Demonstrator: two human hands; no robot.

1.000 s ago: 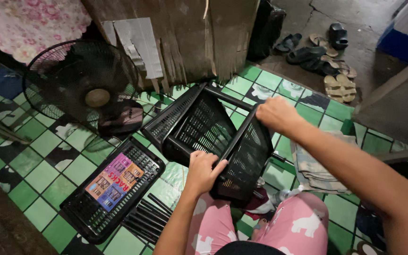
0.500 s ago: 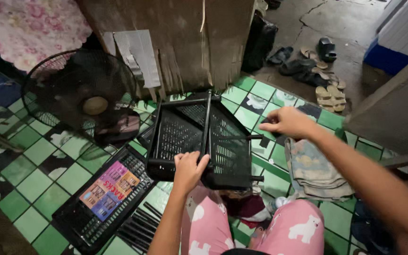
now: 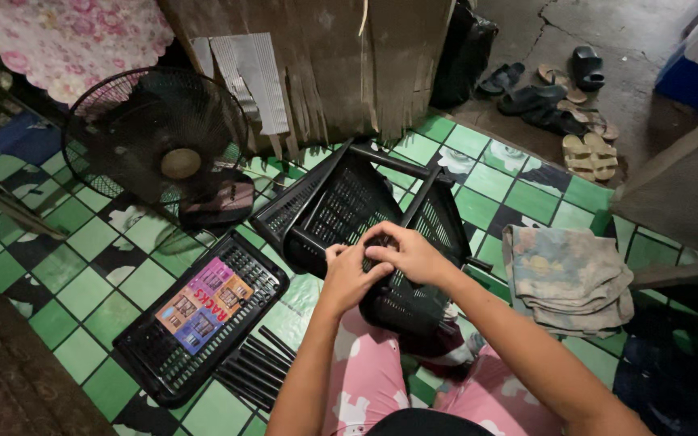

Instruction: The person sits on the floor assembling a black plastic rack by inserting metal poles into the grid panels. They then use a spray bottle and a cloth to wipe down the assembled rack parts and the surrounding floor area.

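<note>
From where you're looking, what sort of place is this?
Most likely a room in a home, near the doorway. A fan stands on the green tiled floor, sandals lie by the bare concrete, and a folded cloth sits beside the person, whose hands rest on a black plastic rack.

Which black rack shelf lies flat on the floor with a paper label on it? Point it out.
The black slatted shelf left of the pink-trousered knees, flat on the green tiles, carries the colourful label. The other shelves stand tilted, joined by poles, under both hands.
</note>
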